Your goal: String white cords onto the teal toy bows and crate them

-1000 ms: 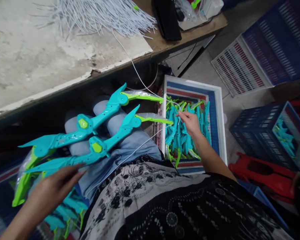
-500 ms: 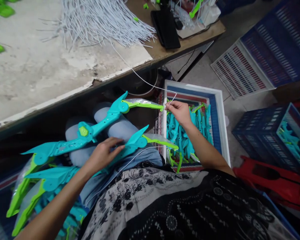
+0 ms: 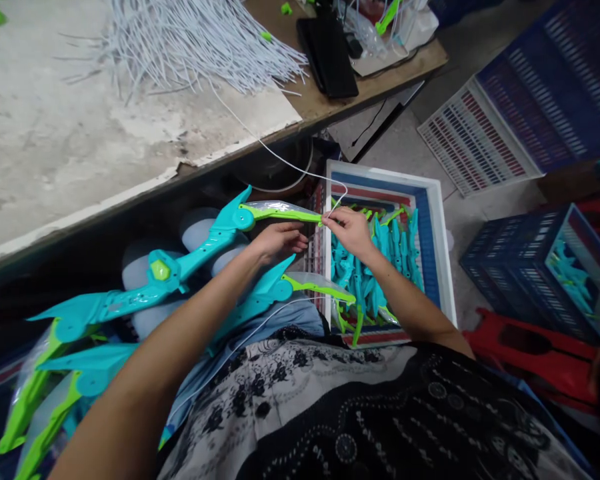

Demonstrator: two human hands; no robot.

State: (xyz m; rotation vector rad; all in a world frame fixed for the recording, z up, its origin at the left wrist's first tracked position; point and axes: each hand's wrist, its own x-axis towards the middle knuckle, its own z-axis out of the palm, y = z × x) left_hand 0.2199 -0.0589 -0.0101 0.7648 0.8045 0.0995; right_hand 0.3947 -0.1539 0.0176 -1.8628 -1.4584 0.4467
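Note:
Two teal and lime-green toy bows lie across my lap. The upper bow [image 3: 190, 257] points its green tip toward the right. My right hand [image 3: 347, 230] pinches a white string [image 3: 275, 155] at that green tip. The string runs up to the table. My left hand [image 3: 277, 240] lies just under the upper bow's green limb, fingers close together, touching or nearly touching it. The lower bow [image 3: 280, 288] rests beneath my left forearm, with a white string trailing from it.
A white crate [image 3: 443, 240] full of teal bow parts stands on the floor at my right. A heap of white strings [image 3: 190, 40] and a black case [image 3: 327, 47] lie on the table. Blue crates [image 3: 540, 267] and a red stool [image 3: 525, 353] stand further right.
My left hand has moved from the lower bow up to the upper bow's green limb. My right hand has brought the string to that bow's tip.

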